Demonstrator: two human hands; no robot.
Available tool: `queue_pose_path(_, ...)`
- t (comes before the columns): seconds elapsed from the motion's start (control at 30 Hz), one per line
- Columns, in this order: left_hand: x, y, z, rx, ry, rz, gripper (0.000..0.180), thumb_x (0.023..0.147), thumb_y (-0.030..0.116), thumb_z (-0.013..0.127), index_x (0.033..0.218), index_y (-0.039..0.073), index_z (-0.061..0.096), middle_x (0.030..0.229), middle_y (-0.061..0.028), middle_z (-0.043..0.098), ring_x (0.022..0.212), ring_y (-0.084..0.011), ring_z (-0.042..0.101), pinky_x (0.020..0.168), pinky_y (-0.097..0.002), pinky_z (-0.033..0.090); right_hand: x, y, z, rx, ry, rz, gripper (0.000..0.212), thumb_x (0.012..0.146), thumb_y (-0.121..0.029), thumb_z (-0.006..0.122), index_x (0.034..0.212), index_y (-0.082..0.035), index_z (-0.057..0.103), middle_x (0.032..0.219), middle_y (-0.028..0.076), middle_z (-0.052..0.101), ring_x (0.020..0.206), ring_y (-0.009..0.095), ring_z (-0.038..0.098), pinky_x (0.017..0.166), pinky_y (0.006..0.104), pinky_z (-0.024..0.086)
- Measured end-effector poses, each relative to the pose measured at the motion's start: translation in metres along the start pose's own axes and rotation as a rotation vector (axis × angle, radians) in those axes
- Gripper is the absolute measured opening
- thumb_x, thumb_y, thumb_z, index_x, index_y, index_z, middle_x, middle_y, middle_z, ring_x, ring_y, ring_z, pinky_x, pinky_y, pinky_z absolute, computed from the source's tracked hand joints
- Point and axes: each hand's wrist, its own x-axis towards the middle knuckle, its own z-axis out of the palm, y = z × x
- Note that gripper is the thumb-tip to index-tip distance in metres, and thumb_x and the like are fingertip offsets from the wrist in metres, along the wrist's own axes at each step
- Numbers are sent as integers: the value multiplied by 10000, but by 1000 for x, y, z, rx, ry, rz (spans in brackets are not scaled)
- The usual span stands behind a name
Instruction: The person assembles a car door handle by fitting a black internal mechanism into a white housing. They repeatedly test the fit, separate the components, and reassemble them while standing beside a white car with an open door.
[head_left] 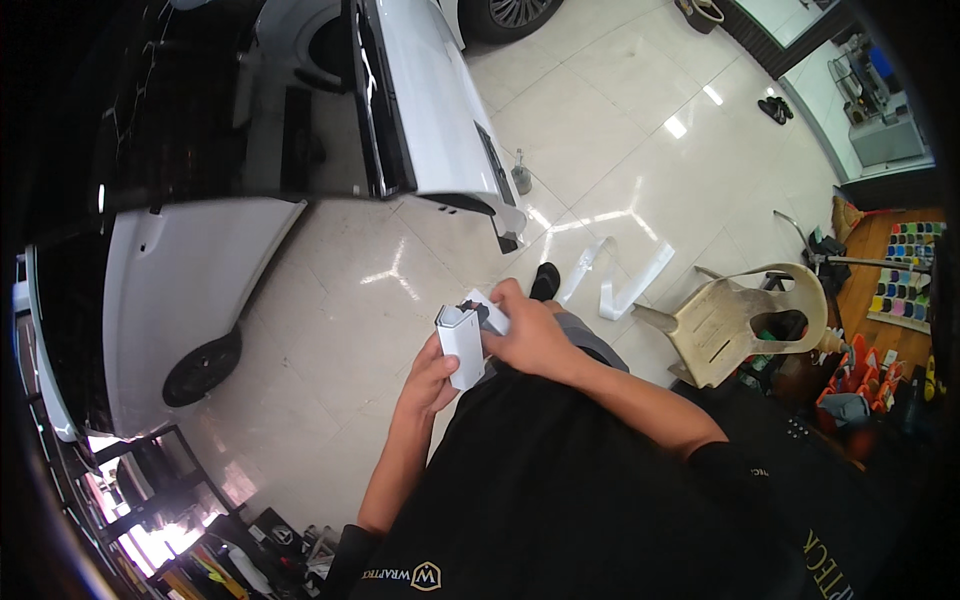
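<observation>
In front of my torso, my left hand [430, 378] is closed around a white, box-shaped case [463, 352], its thumb lying along the front face. My right hand [535, 338] grips a smaller white piece [490, 314] at the case's upper end. Dark parts with a bit of red show between the two white pieces. Whether the two pieces are joined or only touching, I cannot tell. My right fingers partly cover the smaller piece.
A white car's open door [440, 110] stands ahead, with a spray bottle [521, 172] on the tiled floor beside it. A curled white strip [635, 288] lies right of my foot. Further right are a beige plastic chair [712, 325] and orange bins [862, 380].
</observation>
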Motion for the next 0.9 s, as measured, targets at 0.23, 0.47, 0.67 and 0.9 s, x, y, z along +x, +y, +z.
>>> queue_pose_path(0.23, -9, -23, -11, -170, -29, 218, 1009, 811, 436, 899, 1567, 3, 389, 1426, -123, 573, 1313, -256, 598, 1097, -403, 513, -31, -23, 14, -149, 44, -370, 600, 881, -113, 743, 1396, 26, 469, 1333, 279, 536, 1191, 476, 593, 978, 498, 529)
queue_pose_path(0.47, 14, -10, 52, 178, 319, 350, 817, 837, 244, 896, 1497, -11, 488, 1299, -93, 640, 1210, -201, 615, 1070, -366, 485, -31, -53, -24, 242, -169, -365, 848, 919, -123, 682, 1625, 13, 232, 1440, 332, 485, 1223, 505, 586, 1037, 488, 502)
queue_pose_path(0.67, 46, -1, 107, 393, 422, 334, 875, 819, 378, 939, 1476, -30, 529, 1313, -42, 458, 1220, -197, 563, 1040, -379, 485, -11, -59, -79, 149, -82, -432, 837, 898, -100, 712, 1615, -21, 288, 1391, 294, 560, 1207, 467, 621, 995, 450, 534)
queue_pose_path(0.9, 84, -20, 127, 170, 553, 656, 585, 1020, 406, 720, 1479, 86, 548, 1501, -150, 549, 1304, -258, 590, 1086, -403, 505, 50, -22, -161, 945, -79, -76, 532, 926, -130, 735, 1406, -17, 532, 1066, 55, 628, 961, 121, 617, 825, 307, 543)
